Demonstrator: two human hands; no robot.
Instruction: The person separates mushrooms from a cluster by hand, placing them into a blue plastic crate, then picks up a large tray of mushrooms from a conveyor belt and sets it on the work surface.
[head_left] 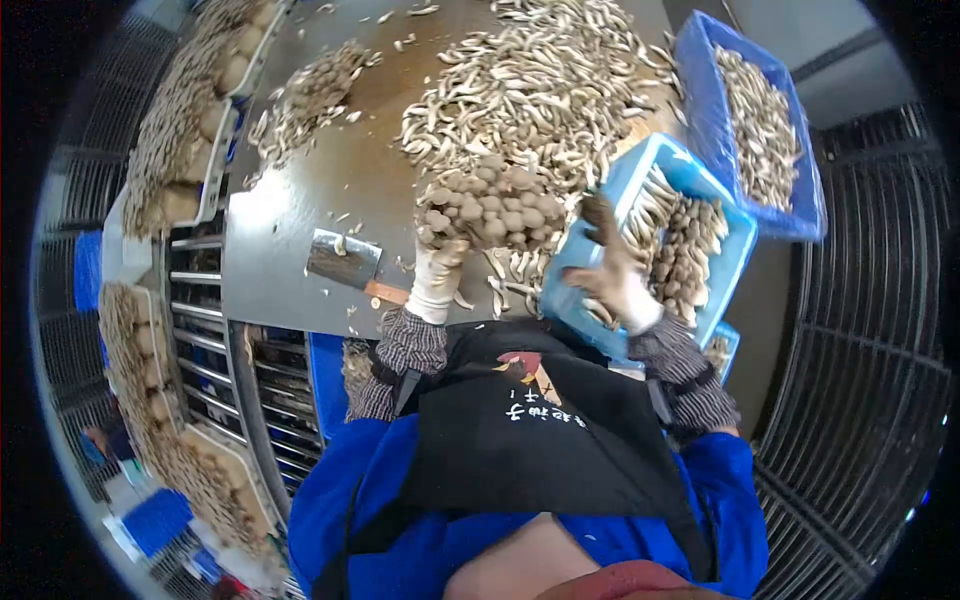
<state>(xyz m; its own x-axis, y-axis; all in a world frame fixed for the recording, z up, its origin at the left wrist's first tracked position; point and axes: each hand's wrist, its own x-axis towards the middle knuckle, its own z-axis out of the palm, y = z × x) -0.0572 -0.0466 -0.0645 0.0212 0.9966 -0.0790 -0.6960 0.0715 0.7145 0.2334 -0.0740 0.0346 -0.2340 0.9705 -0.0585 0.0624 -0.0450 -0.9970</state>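
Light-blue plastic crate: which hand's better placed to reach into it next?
Right, probably. The white-gloved right hand is open over the light-blue plastic crate; the white-gloved left hand is outside it, occupied with a grey-brown mushroom cluster.

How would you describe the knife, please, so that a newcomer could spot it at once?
Start at the metal table in front of the person and find the left hand, which holds a clump of mushrooms. Just left of that hand lies the knife, its brownish-orange handle pointing towards the wrist. Its broad, flat, rectangular blade sets it apart from the loose mushrooms there.
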